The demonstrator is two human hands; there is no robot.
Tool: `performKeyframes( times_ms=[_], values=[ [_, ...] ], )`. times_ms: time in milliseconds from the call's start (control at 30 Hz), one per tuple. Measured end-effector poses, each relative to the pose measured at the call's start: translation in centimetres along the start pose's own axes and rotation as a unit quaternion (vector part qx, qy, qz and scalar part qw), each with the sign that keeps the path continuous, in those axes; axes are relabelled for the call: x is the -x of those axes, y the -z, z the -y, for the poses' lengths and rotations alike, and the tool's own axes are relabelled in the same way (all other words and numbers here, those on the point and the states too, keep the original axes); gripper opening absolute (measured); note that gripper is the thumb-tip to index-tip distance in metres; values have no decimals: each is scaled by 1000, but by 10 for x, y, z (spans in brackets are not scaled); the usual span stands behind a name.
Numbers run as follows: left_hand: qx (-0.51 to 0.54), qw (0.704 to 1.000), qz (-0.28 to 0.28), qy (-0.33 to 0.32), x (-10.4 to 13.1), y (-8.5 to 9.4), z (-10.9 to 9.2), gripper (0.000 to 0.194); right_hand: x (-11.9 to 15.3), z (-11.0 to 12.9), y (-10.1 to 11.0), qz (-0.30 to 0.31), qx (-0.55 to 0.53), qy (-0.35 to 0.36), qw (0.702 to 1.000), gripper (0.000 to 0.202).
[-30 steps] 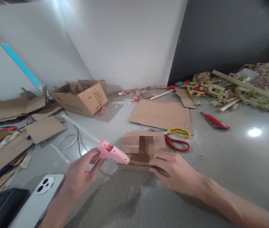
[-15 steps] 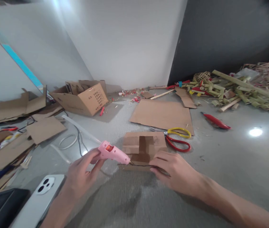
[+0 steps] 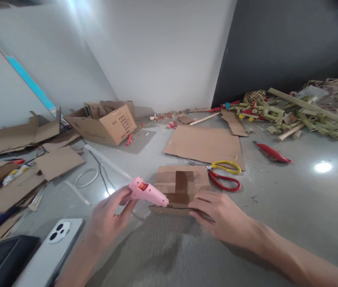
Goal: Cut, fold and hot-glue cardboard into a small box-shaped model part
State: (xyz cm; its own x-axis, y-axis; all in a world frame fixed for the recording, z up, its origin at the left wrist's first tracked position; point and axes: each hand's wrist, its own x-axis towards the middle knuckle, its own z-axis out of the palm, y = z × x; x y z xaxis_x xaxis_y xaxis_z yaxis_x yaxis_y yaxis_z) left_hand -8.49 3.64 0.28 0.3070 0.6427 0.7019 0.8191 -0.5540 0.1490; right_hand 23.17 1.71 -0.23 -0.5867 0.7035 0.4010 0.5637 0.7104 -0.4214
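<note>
My left hand (image 3: 112,213) is closed around a pink hot glue gun (image 3: 148,193), with a long clear glue stick (image 3: 107,161) jutting from its back. The gun's nozzle points right, at the near folded edge of a small cardboard piece (image 3: 164,177). A darker brown patch (image 3: 184,181) lies across the middle of that cardboard. My right hand (image 3: 213,211) pinches the cardboard's near edge on the right, thumb below and fingers above. Just past its right corner lie scissors (image 3: 225,180) with one yellow and one red handle.
Behind lie a flat cardboard sheet (image 3: 203,143) and an open cardboard box (image 3: 103,125). A red tool (image 3: 273,152) and a pile of bamboo pieces (image 3: 294,111) are on the right. A white phone (image 3: 52,251), a black case (image 3: 3,259) and cardboard scraps (image 3: 59,161) are on the left.
My left hand has moved the glue gun slightly right, its nozzle travelling along the cardboard's near edge. My right hand keeps its hold in about the same place.
</note>
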Motion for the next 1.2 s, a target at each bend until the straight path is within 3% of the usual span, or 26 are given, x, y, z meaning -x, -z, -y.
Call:
performKeyframes(
  times_ms=[367,767,1200],
  values=[
    [-23,1000,-14,-12,6,1,11,8,1,-2,0,2,3,-7,1000,21],
    [-52,998,-16,-41,2,10,9,8,2,-4,0,-3,0,-9,1000,22],
    [-44,999,-15,-14,5,11,17,4,3,-6,-3,2,-2,-7,1000,21]
  ],
)
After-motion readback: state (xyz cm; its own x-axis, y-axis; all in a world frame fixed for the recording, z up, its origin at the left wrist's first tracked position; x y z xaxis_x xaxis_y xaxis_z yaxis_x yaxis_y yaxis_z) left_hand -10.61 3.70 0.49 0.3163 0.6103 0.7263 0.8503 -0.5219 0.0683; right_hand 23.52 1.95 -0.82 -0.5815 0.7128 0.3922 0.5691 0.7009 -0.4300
